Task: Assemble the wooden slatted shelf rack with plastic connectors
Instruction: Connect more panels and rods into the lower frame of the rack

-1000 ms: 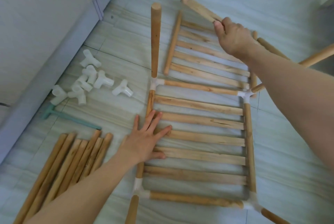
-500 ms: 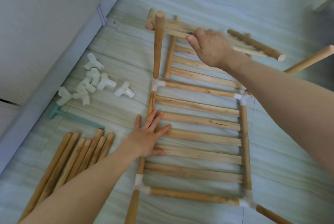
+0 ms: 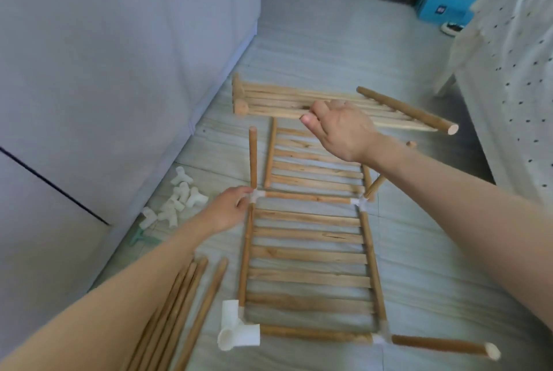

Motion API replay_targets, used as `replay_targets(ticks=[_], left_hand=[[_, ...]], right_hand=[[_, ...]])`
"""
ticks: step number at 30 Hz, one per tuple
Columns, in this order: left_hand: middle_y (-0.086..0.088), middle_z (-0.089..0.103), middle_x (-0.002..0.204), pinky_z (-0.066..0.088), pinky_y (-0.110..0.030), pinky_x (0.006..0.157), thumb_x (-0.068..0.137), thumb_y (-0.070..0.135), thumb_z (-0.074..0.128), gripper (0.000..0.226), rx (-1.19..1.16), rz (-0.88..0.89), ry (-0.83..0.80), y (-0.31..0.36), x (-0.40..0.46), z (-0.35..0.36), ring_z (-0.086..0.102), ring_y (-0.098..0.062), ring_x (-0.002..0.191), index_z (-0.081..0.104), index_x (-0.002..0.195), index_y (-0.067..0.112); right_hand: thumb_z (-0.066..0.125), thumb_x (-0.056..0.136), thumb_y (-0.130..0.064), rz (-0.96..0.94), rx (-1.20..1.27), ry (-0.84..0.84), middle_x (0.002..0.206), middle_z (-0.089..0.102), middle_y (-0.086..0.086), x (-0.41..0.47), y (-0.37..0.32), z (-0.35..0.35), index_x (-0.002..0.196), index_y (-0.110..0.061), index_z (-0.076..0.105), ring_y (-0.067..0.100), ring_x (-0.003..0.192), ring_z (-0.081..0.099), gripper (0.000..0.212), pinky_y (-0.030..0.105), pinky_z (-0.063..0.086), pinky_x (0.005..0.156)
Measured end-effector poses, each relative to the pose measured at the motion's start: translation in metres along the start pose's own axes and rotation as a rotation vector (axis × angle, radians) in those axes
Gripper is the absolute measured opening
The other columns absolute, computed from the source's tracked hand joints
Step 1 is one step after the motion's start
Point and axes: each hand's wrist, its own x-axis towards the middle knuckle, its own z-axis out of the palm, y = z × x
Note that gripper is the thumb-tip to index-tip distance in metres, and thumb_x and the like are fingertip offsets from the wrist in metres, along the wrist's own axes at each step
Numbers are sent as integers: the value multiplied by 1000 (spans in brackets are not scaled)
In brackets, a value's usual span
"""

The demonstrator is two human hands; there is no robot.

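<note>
A slatted wooden panel (image 3: 308, 254) framed by white plastic connectors lies on the floor. My left hand (image 3: 227, 210) grips its left rail at the connector (image 3: 258, 194), from which a dowel (image 3: 253, 158) stands up. A second slatted panel (image 3: 311, 173) lies flat beyond it. My right hand (image 3: 338, 128) holds the near edge of a third slatted panel (image 3: 284, 101), lifted above the floor at the far end. Another white connector (image 3: 236, 330) sits at the near left corner.
Loose white connectors (image 3: 179, 200) lie by the grey cabinet (image 3: 104, 71) on the left, with a green tool (image 3: 140, 239) close by. Several spare dowels (image 3: 179, 310) lie at the lower left. A bed with dotted cover (image 3: 514, 71) stands at the right.
My left hand slid up from the slats to the rail at the connector. My right hand carried the lifted panel further away and leveled it. The view has tilted up.
</note>
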Motion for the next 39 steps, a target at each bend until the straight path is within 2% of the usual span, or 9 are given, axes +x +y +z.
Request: replay_targets(ticks=[3,6,8,12,16,20,23,31,39], left_hand=[[-14,57,126,43,-32,90,103,23,34,30,-657,-123,137,36,-31,-41,53,-27,119,51,123,9],[-20,59,120,49,-44,83,100,49,25,52,-1240,-108,25,72,-66,-77,56,-31,113,44,128,9],[-18,65,112,52,-47,82,96,57,26,62,-1365,-63,-62,93,-88,-90,63,-30,104,49,127,9],[-17,67,109,58,-31,56,101,34,39,42,-1299,-69,3,129,-125,-84,72,-24,68,45,131,6],[-16,67,97,56,-27,51,102,27,38,40,-1253,-42,65,136,-144,-70,70,-25,60,42,129,-3],[-15,70,101,58,-31,58,101,26,41,34,-1171,-8,89,130,-149,-55,72,-28,71,44,121,-2],[-10,72,94,60,-37,68,100,26,43,32,-1110,41,99,127,-149,-49,71,-30,79,46,120,1],[-3,58,105,58,-30,71,98,35,45,24,-1014,40,120,121,-134,-38,67,-23,92,54,110,16],[2,59,106,42,-39,95,99,52,18,43,-688,-275,234,69,-143,0,55,-18,105,49,118,28]], right_hand=[[24,100,-41,-26,3,43,114,58,14,-35,-17,-33,110,-9,48,31,108,49,41,35,28,89],[25,99,-41,-74,-55,70,108,60,13,-78,-36,-56,105,-10,50,30,101,50,40,33,27,84],[27,99,-40,-120,-103,76,103,60,12,-105,-48,-66,101,-9,51,30,95,52,39,33,26,82],[28,99,-41,-123,-94,87,100,58,10,-150,-68,-80,98,-10,53,28,93,52,40,31,25,79],[11,88,-59,-52,15,12,107,50,3,-171,-82,-86,106,-15,51,23,103,49,62,32,30,87],[23,77,-74,-38,53,96,136,40,2,-179,-92,-85,133,-20,40,21,124,37,80,37,28,99],[39,70,-80,2,199,-77,147,32,5,-172,-94,-78,147,-22,19,24,134,31,99,40,24,109],[62,71,-61,-81,47,-66,119,44,7,-152,-86,-38,144,-16,25,25,114,43,93,35,34,95],[59,75,-57,-32,93,-217,120,43,9,-131,-87,5,143,-17,24,27,114,41,86,38,33,93]])
